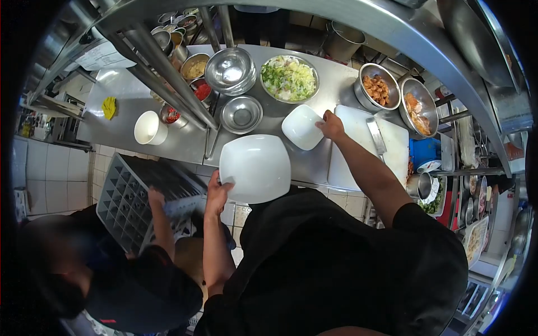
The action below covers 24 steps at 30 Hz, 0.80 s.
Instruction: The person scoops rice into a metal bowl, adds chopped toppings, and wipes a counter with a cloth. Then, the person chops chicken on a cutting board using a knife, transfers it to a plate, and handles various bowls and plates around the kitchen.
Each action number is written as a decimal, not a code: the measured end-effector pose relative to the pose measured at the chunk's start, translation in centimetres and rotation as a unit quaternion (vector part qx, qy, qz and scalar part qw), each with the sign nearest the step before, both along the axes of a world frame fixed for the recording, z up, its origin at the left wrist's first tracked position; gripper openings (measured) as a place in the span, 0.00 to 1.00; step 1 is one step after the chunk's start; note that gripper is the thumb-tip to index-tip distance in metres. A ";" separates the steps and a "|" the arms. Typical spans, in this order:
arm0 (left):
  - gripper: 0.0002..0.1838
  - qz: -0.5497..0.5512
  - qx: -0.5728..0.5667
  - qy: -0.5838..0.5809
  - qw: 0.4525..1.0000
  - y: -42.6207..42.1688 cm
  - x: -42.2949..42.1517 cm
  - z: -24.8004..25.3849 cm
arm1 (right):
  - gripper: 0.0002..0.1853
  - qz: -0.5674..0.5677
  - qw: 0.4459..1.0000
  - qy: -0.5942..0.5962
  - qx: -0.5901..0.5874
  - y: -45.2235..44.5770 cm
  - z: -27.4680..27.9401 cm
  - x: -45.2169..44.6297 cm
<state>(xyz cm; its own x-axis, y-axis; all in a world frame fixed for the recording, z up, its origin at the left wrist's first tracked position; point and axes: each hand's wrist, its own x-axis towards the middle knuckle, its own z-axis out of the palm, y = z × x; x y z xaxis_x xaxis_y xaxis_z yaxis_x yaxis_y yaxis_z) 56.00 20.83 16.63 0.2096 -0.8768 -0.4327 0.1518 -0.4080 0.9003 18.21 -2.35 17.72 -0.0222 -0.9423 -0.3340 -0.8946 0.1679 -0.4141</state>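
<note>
My left hand (219, 193) grips the lower left edge of a large white square plate (255, 168), thumb on top, and holds it in front of the counter's near edge. With closed fingers, my right hand (331, 125) pinches the right rim of a smaller white square dish (302, 127) over the steel counter. A white cutting board (367, 143) lies to the right, partly under my right forearm, with a cleaver (376, 137) on it. Behind the small dish stands a steel bowl of chopped greens (289, 78). An empty steel bowl (241, 115) sits behind the plate.
At the left, a co-worker (140, 285) holds a grey divided rack (126, 204) close to my left arm. Stacked steel bowls (230, 70) and a white tub (150, 128) stand on the counter. Bowls of meat (376, 89) stand at the right. A steel shelf rail (347, 28) crosses overhead.
</note>
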 end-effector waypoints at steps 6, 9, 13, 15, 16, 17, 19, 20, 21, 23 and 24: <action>0.23 -0.017 -0.022 -0.050 0.998 -2.0 -3.7 -1.1 | 0.18 0.011 0.993 0.048 -0.110 0.7 -0.9 -1.0; 0.24 -0.023 -0.014 -0.079 0.997 -2.9 -5.0 -2.6 | 0.18 0.010 0.993 0.051 -0.108 0.1 -0.5 -2.2; 0.25 -0.007 -0.044 -0.114 0.992 -3.2 -6.3 -4.3 | 0.16 0.046 0.995 0.059 -0.061 -0.7 1.1 -3.0; 0.27 0.011 -0.079 -0.090 0.993 -4.0 -7.0 -4.9 | 0.16 0.038 0.994 0.063 -0.075 -2.5 1.6 -3.6; 0.27 0.003 -0.073 -0.091 0.993 -3.5 -7.2 -4.8 | 0.16 0.032 0.995 0.062 -0.070 -1.8 1.0 -3.8; 0.27 0.008 -0.054 -0.075 0.996 -3.1 -7.4 -4.7 | 0.16 0.034 0.997 0.052 -0.046 -1.2 2.1 -3.7; 0.26 0.020 -0.046 -0.059 0.997 -3.9 -7.6 -4.5 | 0.16 0.018 0.999 0.009 -0.045 -0.8 3.5 -4.1; 0.26 0.025 -0.046 -0.048 0.997 -3.7 -7.6 -4.4 | 0.16 0.005 0.999 -0.033 -0.042 -0.7 3.9 -4.5; 0.27 0.032 -0.046 -0.037 0.998 -3.5 -7.7 -4.4 | 0.15 -0.044 0.997 -0.021 -0.056 -1.0 3.9 -5.3; 0.26 0.043 -0.044 -0.032 0.998 -3.5 -7.8 -4.5 | 0.14 -0.133 0.984 -0.102 -0.062 -0.7 7.0 -5.7; 0.26 0.049 -0.036 -0.030 0.998 -3.5 -7.8 -4.5 | 0.13 -0.140 0.980 -0.098 -0.098 -1.1 6.7 -6.9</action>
<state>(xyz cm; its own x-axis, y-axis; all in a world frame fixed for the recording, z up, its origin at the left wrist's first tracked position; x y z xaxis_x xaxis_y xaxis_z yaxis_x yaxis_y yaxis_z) 48.17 17.31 12.09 0.3188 -0.8792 -0.3542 0.1324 -0.3287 0.9351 11.35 -3.48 24.42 -0.2435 -0.9547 -0.1708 -0.7245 0.2961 -0.6224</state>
